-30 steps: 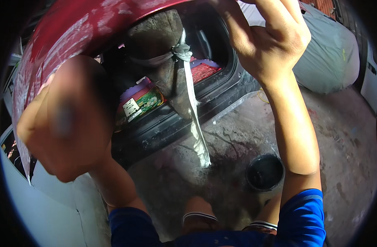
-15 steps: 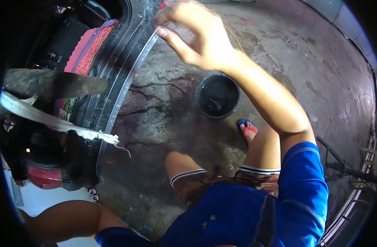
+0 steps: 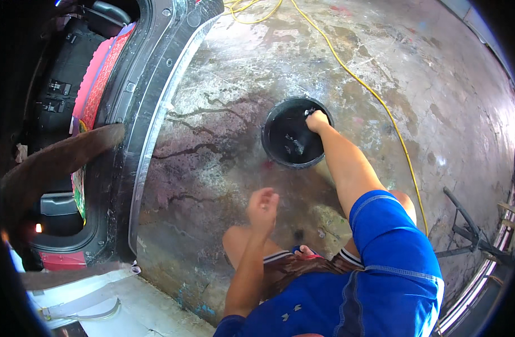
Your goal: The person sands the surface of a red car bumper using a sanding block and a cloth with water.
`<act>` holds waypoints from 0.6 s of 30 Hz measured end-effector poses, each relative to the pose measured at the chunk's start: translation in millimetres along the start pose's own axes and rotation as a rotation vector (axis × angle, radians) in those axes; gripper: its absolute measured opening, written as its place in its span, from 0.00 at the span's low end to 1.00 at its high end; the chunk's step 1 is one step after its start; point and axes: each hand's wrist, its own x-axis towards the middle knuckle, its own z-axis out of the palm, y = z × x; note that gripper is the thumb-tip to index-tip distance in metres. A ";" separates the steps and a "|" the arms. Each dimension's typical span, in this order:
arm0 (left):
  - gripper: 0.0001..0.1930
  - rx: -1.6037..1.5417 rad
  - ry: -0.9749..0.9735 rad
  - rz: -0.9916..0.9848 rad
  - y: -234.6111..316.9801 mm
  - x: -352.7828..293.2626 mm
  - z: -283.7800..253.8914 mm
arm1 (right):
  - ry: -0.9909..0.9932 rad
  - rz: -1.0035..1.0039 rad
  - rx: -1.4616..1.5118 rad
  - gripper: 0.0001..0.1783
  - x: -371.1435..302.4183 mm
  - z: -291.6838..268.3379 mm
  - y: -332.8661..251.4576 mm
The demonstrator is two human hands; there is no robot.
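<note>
A round black bucket (image 3: 267,132) stands on the floor with dark liquid and some pale floating bits or glints in it. My right hand (image 3: 318,121) reaches over its right rim, fingers bent closed at a small dark thing with bright spots, too hidden to name. My left hand (image 3: 263,210) hangs above my left knee, fingers loosely curled and slightly blurred, with nothing visible in it. To the left is the open rear of a vehicle (image 3: 151,126), its dark, wet-looking frame edged by a pale strip.
A yellow cable or hose (image 3: 375,95) curves over the stained concrete floor (image 3: 212,95). A black metal stand (image 3: 472,236) is at the right. Inside the vehicle lies a pink and red mat (image 3: 94,78). A brown curved piece (image 3: 66,154) juts across the left side.
My right hand has come down from beside the vehicle's frame into the bucket. My left hand has entered view over my knee. The frayed white strip at the left is out of sight.
</note>
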 end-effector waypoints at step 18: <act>0.38 0.195 -0.475 -0.294 -74.3 6.8 147.0 | -0.077 -0.099 -0.100 0.22 -18.3 -20.2 22.1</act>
